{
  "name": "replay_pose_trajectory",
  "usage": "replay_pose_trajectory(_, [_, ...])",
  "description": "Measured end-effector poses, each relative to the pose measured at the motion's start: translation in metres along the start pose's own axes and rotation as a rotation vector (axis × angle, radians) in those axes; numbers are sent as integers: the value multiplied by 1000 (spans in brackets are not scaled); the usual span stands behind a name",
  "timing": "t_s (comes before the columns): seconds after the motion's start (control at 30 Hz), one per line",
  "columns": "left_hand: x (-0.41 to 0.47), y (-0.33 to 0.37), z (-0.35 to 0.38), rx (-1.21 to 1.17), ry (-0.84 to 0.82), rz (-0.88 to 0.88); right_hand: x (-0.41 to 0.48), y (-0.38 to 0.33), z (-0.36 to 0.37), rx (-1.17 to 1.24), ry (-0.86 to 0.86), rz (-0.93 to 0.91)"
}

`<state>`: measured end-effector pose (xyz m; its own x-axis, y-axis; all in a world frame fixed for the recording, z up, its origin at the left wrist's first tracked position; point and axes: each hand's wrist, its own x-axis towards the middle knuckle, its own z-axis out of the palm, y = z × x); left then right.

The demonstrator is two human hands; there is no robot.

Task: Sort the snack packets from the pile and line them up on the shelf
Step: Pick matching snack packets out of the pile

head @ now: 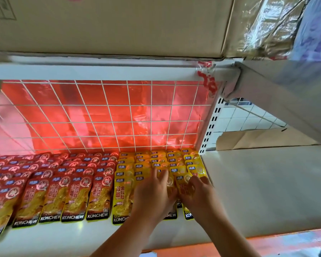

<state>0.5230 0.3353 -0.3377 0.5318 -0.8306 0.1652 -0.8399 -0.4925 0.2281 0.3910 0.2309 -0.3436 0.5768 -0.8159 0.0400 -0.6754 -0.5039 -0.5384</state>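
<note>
Several rows of red snack packets lie overlapped on the white shelf at the left. Rows of yellow snack packets fill the middle up to the shelf's right end. My left hand lies flat on the yellow rows, fingers spread and pointing away from me. My right hand rests beside it on the rightmost yellow row, fingertips on a yellow packet. Whether it pinches that packet is hidden. Both hands cover the front packets there.
A white wire grid backed with red foil closes the rear. A white upright and a divider bound the bay on the right. Cardboard boxes sit on the shelf above. An orange strip runs along the front edge.
</note>
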Motion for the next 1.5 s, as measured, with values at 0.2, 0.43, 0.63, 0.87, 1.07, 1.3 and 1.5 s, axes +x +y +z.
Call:
replay_pose_trajectory(0.2, [-33,-21,24,95,128,291,2,-2,10,-13,20,24])
replay_pose_trajectory(0.43, [-36,-25,29,108,101,237,5,-8,18,-89,39,31])
replay_pose_trajectory(0.63, [-38,-23,30,102,99,202,4,-6,23,-128,47,14])
replay_pose_trajectory(0.87, [-36,-22,30,109,119,195,4,-7,22,-146,44,-15])
replay_pose_trajectory(1.07, [-38,-24,29,72,125,198,4,-7,19,-146,66,-43])
replay_pose_trajectory(1.3, [-31,-28,8,31,198,191,10,-30,-14,-110,98,-69])
replay_pose_trajectory(1.5, [3,-36,-59,-13,290,271,22,-86,-61,-64,137,-289])
